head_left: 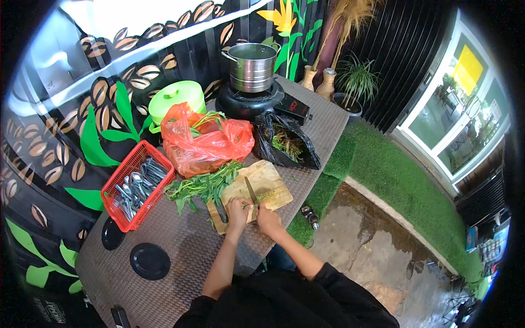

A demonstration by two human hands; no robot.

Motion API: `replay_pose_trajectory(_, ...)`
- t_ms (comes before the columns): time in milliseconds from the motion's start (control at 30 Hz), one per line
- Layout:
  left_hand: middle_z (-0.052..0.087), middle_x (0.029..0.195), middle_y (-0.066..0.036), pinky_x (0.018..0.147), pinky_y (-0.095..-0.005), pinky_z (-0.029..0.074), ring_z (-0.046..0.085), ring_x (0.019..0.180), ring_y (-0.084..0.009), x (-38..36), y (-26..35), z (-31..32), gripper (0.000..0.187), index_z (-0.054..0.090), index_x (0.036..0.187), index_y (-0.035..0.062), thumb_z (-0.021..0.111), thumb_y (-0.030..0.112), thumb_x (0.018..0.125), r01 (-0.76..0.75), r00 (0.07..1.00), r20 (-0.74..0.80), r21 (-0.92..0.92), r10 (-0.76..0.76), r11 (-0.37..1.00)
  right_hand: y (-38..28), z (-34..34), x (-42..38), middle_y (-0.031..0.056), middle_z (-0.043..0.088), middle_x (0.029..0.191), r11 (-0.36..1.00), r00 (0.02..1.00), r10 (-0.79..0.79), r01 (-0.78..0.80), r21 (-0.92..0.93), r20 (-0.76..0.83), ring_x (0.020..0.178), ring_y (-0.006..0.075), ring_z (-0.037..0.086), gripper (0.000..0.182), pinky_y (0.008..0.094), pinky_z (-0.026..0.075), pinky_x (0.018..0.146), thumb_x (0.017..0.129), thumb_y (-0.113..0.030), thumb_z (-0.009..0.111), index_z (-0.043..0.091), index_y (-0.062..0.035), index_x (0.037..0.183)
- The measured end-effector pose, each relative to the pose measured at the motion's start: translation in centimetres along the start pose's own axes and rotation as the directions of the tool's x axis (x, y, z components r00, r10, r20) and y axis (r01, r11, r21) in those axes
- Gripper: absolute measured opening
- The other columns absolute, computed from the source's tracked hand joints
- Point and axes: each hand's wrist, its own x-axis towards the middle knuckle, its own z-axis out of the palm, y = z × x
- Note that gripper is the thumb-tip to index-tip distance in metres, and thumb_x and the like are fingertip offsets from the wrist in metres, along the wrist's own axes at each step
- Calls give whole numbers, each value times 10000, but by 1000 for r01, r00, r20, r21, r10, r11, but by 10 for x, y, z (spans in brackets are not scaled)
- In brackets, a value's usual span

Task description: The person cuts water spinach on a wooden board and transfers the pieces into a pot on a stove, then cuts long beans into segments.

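My right hand (268, 220) is closed around the handle of a knife (251, 189), its blade pointing away from me over the wooden cutting board (278, 183). Close beside it, my left hand (238, 211) is pinched at the board's near edge, with a bit of green stem showing at the fingertips. Small chopped pieces (266, 195) lie on the board by the blade. A heap of leafy greens (210, 185) rests to the left, partly over the board's edge.
Behind the board are a red plastic bag (202, 145) and a black bag (290, 143) with plant trimmings. A steel pot (252, 71) stands on a stove. A red basket (127, 217) of cutlery, a green lidded container (176, 98) and black plates (150, 261) are on the left.
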Motion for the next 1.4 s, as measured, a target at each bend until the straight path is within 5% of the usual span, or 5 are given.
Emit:
replay_pose_trajectory(367, 604, 772, -143, 737, -393, 445, 545, 808, -319, -6, 15, -12, 90, 664, 728, 1, 703, 0, 647, -169, 985, -39, 30, 170, 985, -7, 11, -9, 254, 636, 795, 1000, 1000, 6, -6, 12, -16, 748, 398, 645, 295, 491, 521, 635, 920, -257, 387, 376, -9, 1080)
replay_pose_trajectory(767, 600, 757, -153, 741, -401, 437, 557, 784, -326, -4, 9, -7, 88, 646, 727, -23, 697, 3, 660, 69, 997, 31, -107, -66, 992, -8, 28, -11, 263, 621, 757, 999, 995, 33, -31, 18, -91, 711, 416, 631, 283, 502, 509, 604, 913, -261, 408, 400, -1, 1024)
replay_pose_trajectory(967, 610, 770, -149, 772, -395, 439, 566, 818, -319, -12, 19, -22, 89, 672, 784, -6, 658, 2, 697, -182, 983, -21, -23, 181, 983, 3, 20, -4, 253, 624, 747, 1000, 994, -10, 9, -3, -107, 698, 412, 630, 285, 503, 500, 629, 925, -282, 399, 396, -9, 1008)
replay_pose_trajectory(1333, 620, 791, -110, 691, -334, 491, 596, 778, -252, -5, 21, -11, 133, 586, 869, 7, 610, -22, 742, -58, 998, 16, -99, 60, 993, 2, 1, -4, 244, 633, 788, 997, 998, -56, 56, -45, 1, 747, 408, 632, 289, 492, 503, 634, 930, -263, 391, 407, 16, 1006)
replay_pose_trajectory(1400, 616, 795, -109, 693, -334, 490, 594, 771, -250, -5, 22, -11, 144, 560, 879, 12, 614, -14, 747, -70, 998, -10, -122, 69, 990, -10, 15, -12, 246, 631, 779, 996, 995, 87, -88, -20, -56, 748, 406, 634, 262, 483, 509, 639, 920, -224, 381, 418, 21, 1007)
